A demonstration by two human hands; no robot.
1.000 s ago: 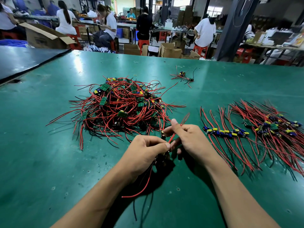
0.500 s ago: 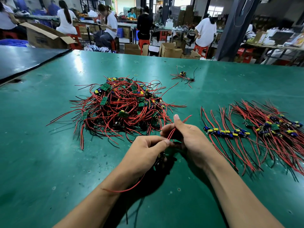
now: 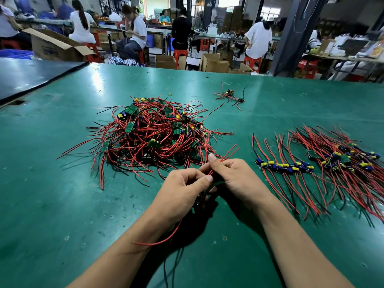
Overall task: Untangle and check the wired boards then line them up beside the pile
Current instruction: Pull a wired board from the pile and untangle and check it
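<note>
In the head view the step in hand looks like untangling and checking a single unit. The left hand [image 3: 182, 190] is curled, thumb pressed against forefinger, gripping the wired board [image 3: 200, 199], which is held low between both palms and mostly hidden. The right hand [image 3: 234, 179] pinches the board's red leads [image 3: 227, 152] between thumb and fingers, and their ends fan out past the thumb tip toward the pile [image 3: 149, 134]. Another red lead [image 3: 164, 239] trails loose under the left wrist.

The pile lies just beyond the hands, a knot of red and black wire and small green boards. To the right sits the row [image 3: 284, 166] of finished boards, side by side with leads trailing toward the person, and beyond it a looser heap [image 3: 342, 159].

The next move probably calls for drawing the leads straight, looking the board over, then laying it at the near end of the row.

The table [image 3: 62, 204] has a scuffed green mat. A stray cluster [image 3: 229, 95] sits well apart at the back. Beyond are a dark bench [image 3: 31, 73], an open cardboard box [image 3: 54, 46], a dark pillar [image 3: 295, 34] and seated workers [image 3: 137, 32] on red stools
</note>
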